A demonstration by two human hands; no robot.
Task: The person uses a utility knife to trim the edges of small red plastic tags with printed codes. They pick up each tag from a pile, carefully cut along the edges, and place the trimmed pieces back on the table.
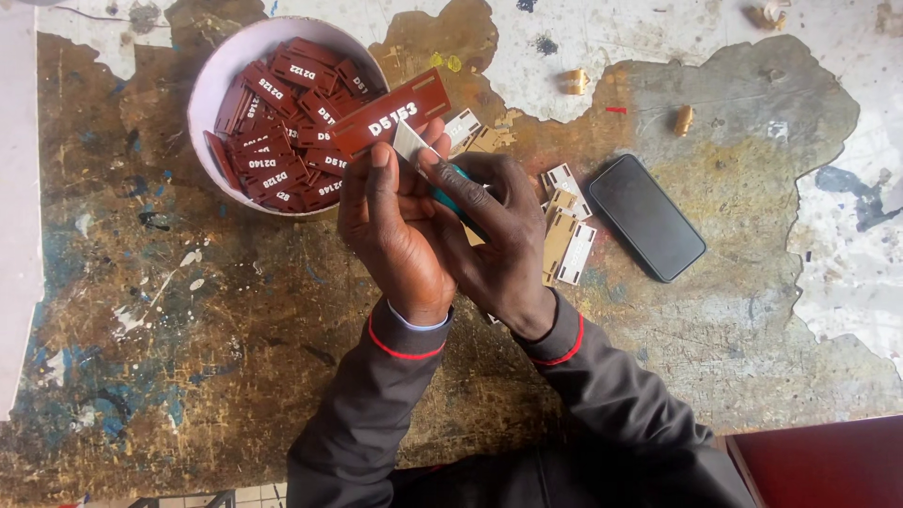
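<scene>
worn, paint-stained workbench [188, 357] lying under both hands. left hand [390, 230] is pinching a dark red tag [390, 115] beside the white bowl [209, 89] of tags. right hand [494, 235] is gripping what looks like a teal tool [453, 200], peeling a white strip [409, 143]; a slip could be nicking the thumb or tearing the strip.

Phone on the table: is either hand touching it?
No. The black phone lies alone to the side, while the left hand and right hand hold a red-brown tag.

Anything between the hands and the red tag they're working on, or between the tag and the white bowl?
Nothing visible. Left hand grips the red tag directly; right hand touches its pale backing strip. The tag's upper edge already reaches the white bowl rim.
</scene>
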